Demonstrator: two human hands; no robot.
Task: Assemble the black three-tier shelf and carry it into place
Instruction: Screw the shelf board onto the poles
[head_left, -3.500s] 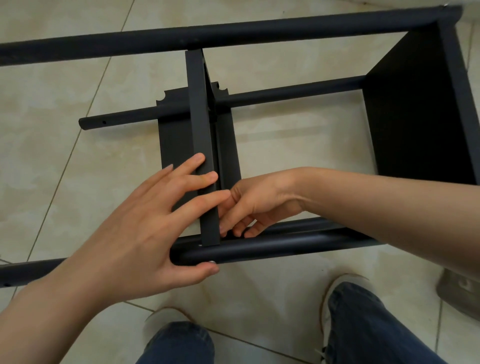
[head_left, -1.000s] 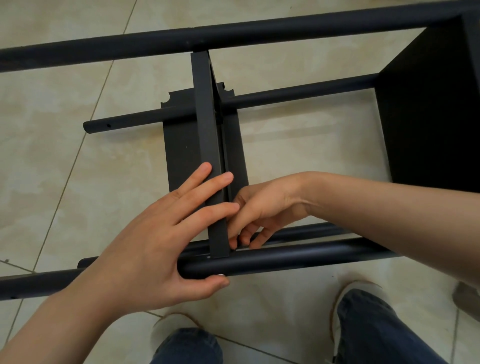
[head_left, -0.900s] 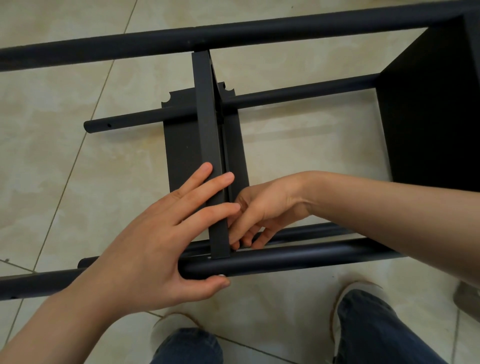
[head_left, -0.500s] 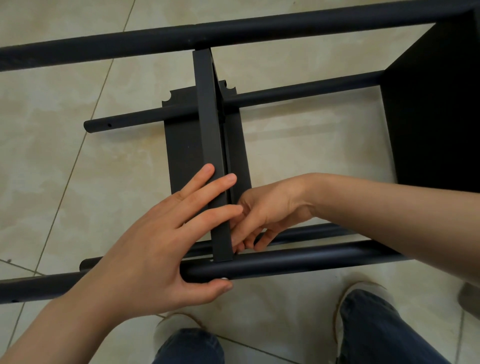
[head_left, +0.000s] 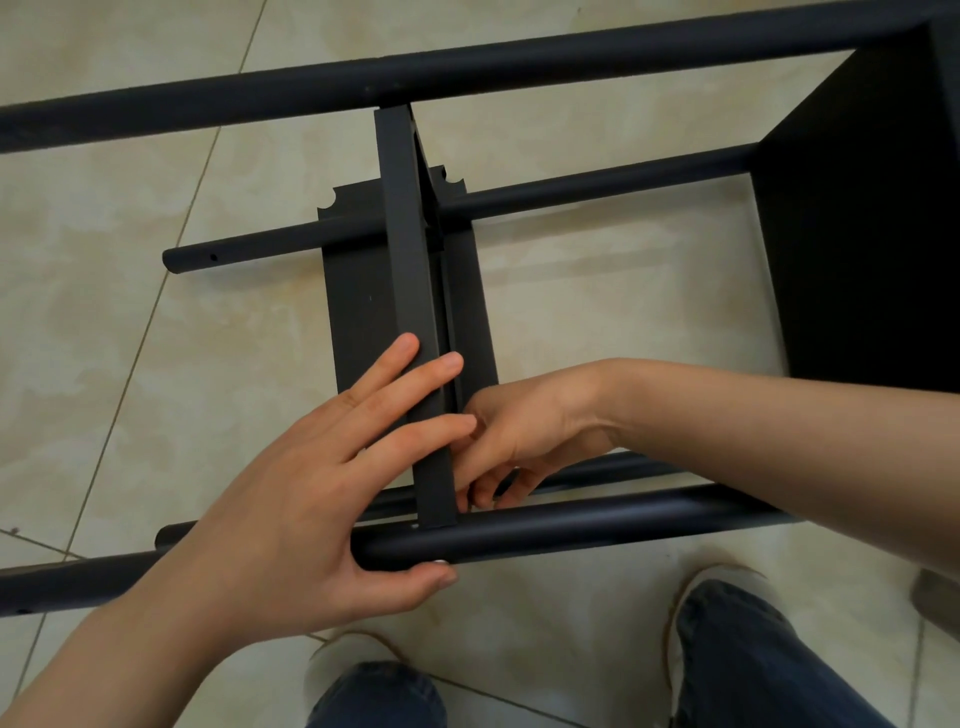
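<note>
The black shelf frame lies on its side on the tiled floor. I see its middle shelf panel (head_left: 408, 234) edge-on, running between the far pole (head_left: 467, 73) and the near pole (head_left: 597, 525). My left hand (head_left: 291, 509) presses straight fingers across the panel's edge, and its thumb lies against the near pole's front side. My right hand (head_left: 524, 431) reaches in from the right with fingers curled at the joint of panel and near pole. Its thumb and forefinger are hidden behind the panel. Another shelf panel (head_left: 857, 234) closes the frame's right end.
Two lower poles (head_left: 597, 184) run beneath the frame near the floor. My shoes (head_left: 343, 660) and jeans-clad legs (head_left: 737, 649) are just in front of the near pole. A grey object (head_left: 940, 597) sits at the right edge. Beige floor tiles surround the frame.
My right hand's fingers have shifted slightly at the joint behind the panel. My left hand keeps the same hold, and the frame has not moved.
</note>
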